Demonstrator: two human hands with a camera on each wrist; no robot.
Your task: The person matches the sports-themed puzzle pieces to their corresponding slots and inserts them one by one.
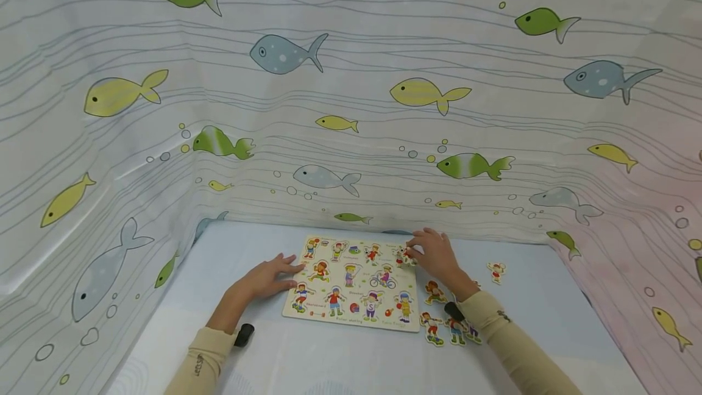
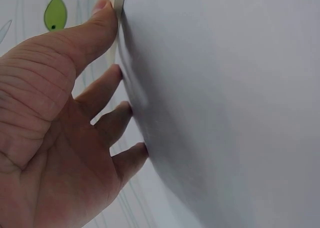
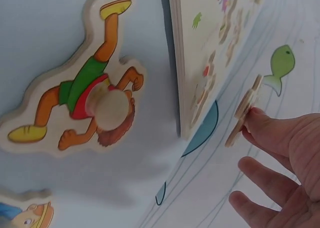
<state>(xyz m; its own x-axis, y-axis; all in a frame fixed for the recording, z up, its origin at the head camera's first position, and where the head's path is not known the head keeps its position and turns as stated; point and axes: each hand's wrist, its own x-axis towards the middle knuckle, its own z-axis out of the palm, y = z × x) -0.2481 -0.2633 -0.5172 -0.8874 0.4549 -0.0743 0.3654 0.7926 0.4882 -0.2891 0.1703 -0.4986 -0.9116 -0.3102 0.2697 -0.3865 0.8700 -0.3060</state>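
A wooden puzzle board (image 1: 408,279) printed with sporting children lies flat on the table. My left hand (image 1: 267,277) rests at its left edge, fingers spread and relaxed; in the left wrist view the thumb (image 2: 102,28) is right at the board's edge. Over the upper right corner, my right hand (image 1: 439,255) pinches a thin wooden puzzle piece (image 3: 243,110) between thumb and fingers. The piece is seen edge-on in the right wrist view and stands tilted. Its other fingers are loosely extended.
Right of the board lie loose puzzle pieces: a runner (image 1: 435,292) with a round knob, a skateboarder (image 1: 432,328) and several others, some partly under the right forearm. Another piece (image 1: 496,272) lies farther right. A fish-patterned curtain (image 1: 373,145) rises behind the table.
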